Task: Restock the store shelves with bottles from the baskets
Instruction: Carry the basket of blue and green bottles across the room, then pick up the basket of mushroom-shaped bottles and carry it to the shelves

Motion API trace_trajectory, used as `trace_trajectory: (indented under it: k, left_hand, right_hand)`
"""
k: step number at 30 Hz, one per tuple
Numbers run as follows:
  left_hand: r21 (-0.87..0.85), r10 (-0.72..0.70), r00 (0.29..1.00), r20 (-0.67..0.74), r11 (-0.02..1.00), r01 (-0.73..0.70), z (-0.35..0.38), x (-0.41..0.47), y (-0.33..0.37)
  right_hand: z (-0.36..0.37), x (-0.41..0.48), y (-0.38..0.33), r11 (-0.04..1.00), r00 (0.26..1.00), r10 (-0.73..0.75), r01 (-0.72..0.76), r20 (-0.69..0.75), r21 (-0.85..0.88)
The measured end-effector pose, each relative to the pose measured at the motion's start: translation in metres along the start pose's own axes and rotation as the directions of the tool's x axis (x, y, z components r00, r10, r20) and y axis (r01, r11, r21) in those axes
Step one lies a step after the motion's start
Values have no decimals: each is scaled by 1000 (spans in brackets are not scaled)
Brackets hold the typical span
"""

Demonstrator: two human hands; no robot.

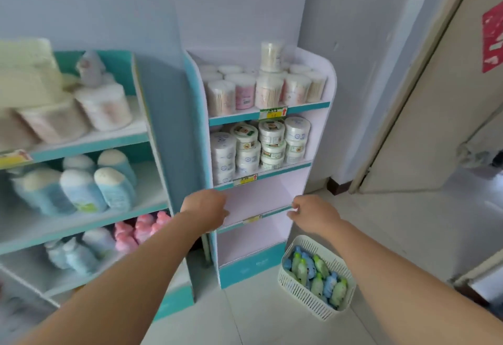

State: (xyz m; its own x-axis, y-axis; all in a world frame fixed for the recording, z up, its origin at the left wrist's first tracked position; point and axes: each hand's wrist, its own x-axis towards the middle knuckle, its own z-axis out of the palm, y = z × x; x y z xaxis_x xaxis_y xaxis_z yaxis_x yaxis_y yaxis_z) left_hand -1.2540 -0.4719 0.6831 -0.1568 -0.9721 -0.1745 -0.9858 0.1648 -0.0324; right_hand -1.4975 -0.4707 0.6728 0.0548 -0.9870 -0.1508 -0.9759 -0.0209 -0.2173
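A white slotted basket (307, 294) stands on the floor just beside the foot of the narrow shelf unit (202, 132), and it is heaped with small green and blue bottles (319, 269). On that unit the top shelf carries clear tubs of cotton swabs (268, 91) and the shelf below holds stacked white jars (261, 145). The left hand (202, 208) and right hand (313, 214) reach out in front of the third shelf (258, 200), each grip loosely curled and holding nothing
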Motion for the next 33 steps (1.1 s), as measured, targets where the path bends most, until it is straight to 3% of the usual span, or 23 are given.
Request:
trace_trajectory:
  k: [7,17,26,33]
  left_hand:
    - [-50,-204,976,-78,978,201,-24,-105,-95]
    - [-78,-463,875,-144,886,456,-30,-276,-254]
    - [-132,-711,690,-138,704,698,-24,-421,-370]
    - [-157,-854,497,-151,518,841,-19,-499,-408]
  right_hand:
    - [-14,-25,-117,974,974,-225,225,5,10]
    - [4,-81,-333,873,873,-488,488,-17,-16]
    - [32,-137,-502,733,734,-679,679,7,-34]
    - [44,-170,-607,517,518,-851,855,79,-43]
